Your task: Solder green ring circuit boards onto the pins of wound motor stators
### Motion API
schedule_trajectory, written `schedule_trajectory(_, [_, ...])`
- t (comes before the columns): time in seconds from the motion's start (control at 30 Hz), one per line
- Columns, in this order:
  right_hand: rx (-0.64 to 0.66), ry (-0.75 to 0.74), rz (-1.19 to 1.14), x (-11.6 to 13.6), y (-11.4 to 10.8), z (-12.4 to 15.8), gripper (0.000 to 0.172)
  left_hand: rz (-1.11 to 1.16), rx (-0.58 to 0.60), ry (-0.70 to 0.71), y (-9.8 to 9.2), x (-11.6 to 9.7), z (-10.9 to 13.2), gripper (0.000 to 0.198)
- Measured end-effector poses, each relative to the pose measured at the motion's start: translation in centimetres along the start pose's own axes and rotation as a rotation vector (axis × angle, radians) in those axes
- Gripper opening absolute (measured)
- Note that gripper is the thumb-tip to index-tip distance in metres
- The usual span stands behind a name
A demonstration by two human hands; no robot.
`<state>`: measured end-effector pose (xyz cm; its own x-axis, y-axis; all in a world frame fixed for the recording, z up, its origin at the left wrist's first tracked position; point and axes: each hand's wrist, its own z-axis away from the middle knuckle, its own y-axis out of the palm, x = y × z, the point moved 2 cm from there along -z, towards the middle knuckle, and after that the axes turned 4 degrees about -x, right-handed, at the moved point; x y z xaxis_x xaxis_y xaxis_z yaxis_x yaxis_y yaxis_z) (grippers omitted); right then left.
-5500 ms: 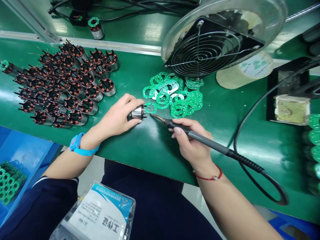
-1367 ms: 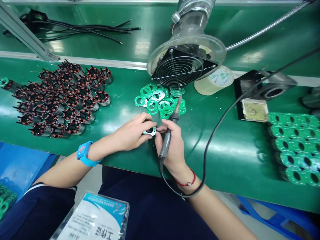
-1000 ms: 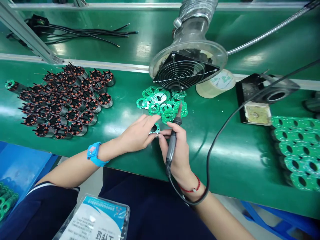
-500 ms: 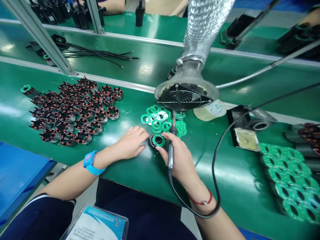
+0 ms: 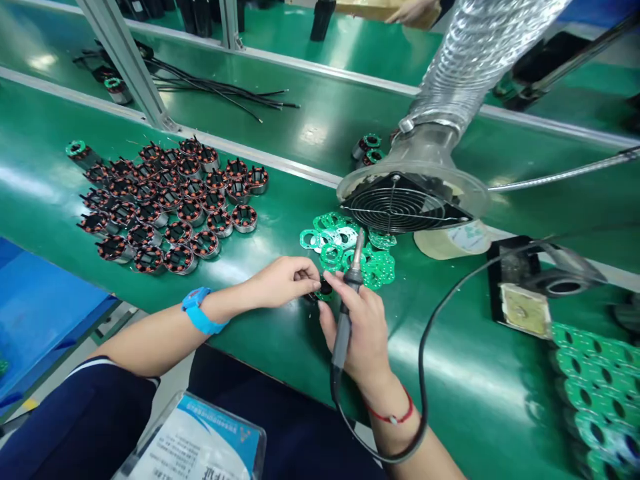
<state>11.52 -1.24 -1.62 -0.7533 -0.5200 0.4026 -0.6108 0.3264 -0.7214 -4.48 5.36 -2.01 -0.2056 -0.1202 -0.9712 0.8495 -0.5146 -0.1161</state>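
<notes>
"One motor core point(image 5: 312, 297): appearance?"

"Dark, mostly hidden; end faced by a green ring board point(image 5: 327, 294) around a black opening."

"Location?"

"Between both hands, over the green bench point(image 5: 450, 380), near the loose ring boards point(image 5: 345, 239)."

"Grip?"

"Right hand point(image 5: 363, 327): wrapped around a grey-and-black soldering iron point(image 5: 353, 275), metal tip pointing away from the body, thumb and forefinger at the board's edge. Left hand point(image 5: 285, 283): fingertips bunched beside the core; whether they pinch it, cannot tell."
</notes>
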Motion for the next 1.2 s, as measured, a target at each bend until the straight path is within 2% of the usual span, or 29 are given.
schedule_trajectory(0.1, [-0.026,0.015,-0.022,0.1,-0.4,-0.1,0.041,0.011,-0.042,-0.023,-0.3,0.0,-0.1,0.006])
schedule_trajectory(0.23, [-0.042,0.004,-0.07,0.3,-0.7,0.2,0.044,-0.055,-0.08,0.04,-0.4,-0.5,0.1,0.009])
schedule_trajectory(0.33, [-0.146,0.127,-0.166,-0.1,-1.0,0.9,0.044,-0.183,-0.094,0.106,-0.6,-0.9,0.2,0.011])
schedule_trajectory(0.47, [-0.302,0.313,-0.357,-0.5,-1.4,2.1,0.031,-0.346,-0.115,0.177,-1.0,-1.2,0.2,0.013])
schedule_trajectory(0.6, [-0.423,0.34,-0.454,-0.4,-1.8,2.6,0.023,-0.395,-0.101,0.207,-1.1,-1.4,0.1,0.014])
schedule_trajectory(0.8, [-0.388,0.35,-0.48,-0.4,-1.9,2.6,0.018,-0.446,-0.109,0.213,-1.0,-1.4,0.0,0.014])
schedule_trajectory(1.03, [-0.398,0.31,-0.402,-0.2,-2.0,2.4,0.02,-0.507,-0.103,0.267,-0.9,-1.6,-0.1,0.015])
schedule_trajectory(1.13, [-0.397,0.299,-0.413,-0.2,-1.7,2.1,0.027,-0.521,-0.094,0.276,-0.9,-1.6,-0.2,0.015])
schedule_trajectory(1.2, [-0.328,0.292,-0.392,-0.3,-1.4,1.7,0.033,-0.526,-0.091,0.284,-0.9,-1.6,-0.2,0.014])
